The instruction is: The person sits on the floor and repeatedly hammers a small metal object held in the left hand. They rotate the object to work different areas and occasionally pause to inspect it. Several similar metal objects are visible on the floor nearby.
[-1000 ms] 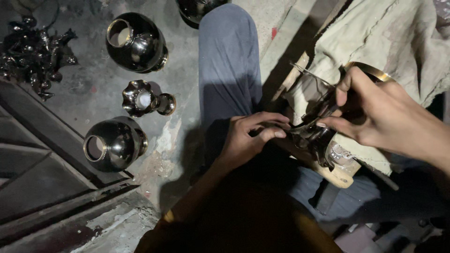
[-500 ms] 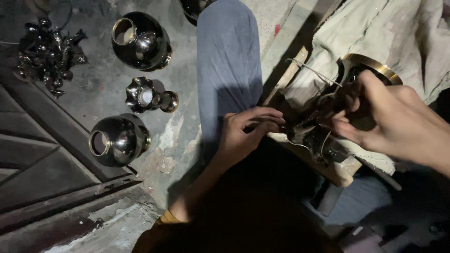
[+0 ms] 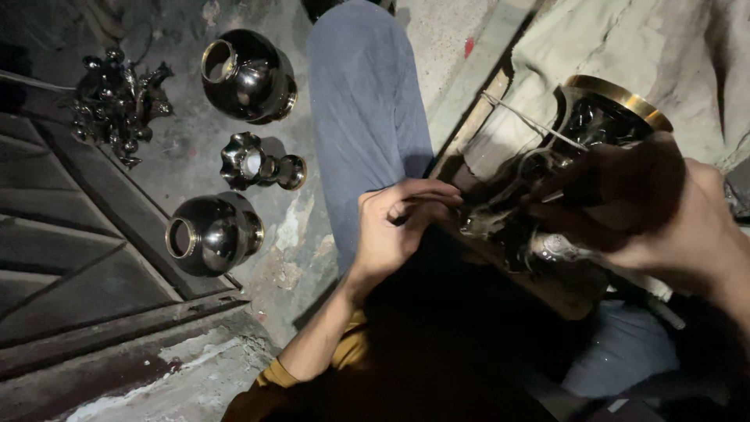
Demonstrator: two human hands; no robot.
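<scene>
A: Dim concrete floor [image 3: 195, 156], round dark vessels at left. Centre-right, the left hand [image 3: 394, 223] pinches a thin wire at the dark metal piece [image 3: 547, 195].
B: The right hand [image 3: 664, 219] clamps it; blurred, so the wire may slip. The brass rim [image 3: 621, 92] shows more than before.

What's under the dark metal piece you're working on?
Under the dark metal piece a wooden block shows, with pale cloth behind. The right hand covers its right part; the contact underneath is too dark to see.
</scene>
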